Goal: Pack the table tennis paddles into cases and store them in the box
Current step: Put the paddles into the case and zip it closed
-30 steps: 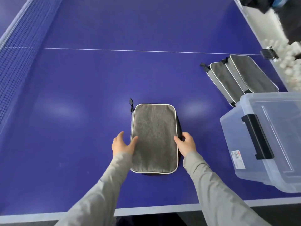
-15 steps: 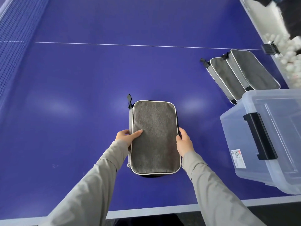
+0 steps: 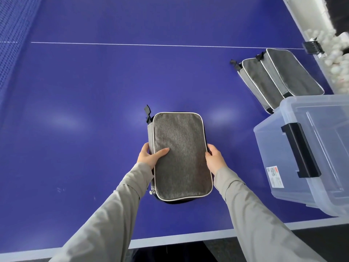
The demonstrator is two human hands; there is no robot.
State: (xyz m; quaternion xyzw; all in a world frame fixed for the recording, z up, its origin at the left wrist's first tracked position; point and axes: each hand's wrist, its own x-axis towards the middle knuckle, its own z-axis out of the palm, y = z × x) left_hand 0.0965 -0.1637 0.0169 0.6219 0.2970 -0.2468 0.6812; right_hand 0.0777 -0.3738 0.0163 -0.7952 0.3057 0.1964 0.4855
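Both hands grasp grey case (image 3: 181, 156) by long edges: left hand (image 3: 150, 157) thumb on top, right hand (image 3: 214, 159) opposite; level two-sided hold suits carrying toward lidded box (image 3: 309, 154).

Blue table tennis table with its net and a trough of balls

The blue table (image 3: 94, 87) fills most of the view, crossed by a thin white line (image 3: 151, 45) and edged in white along the near side. A dark blue net (image 3: 13, 38) runs down the far left. Past the right edge, a pale trough (image 3: 306, 17) holds a heap of white balls (image 3: 336, 53), with a black clamp (image 3: 312, 47) fixed at the table's edge beside them.
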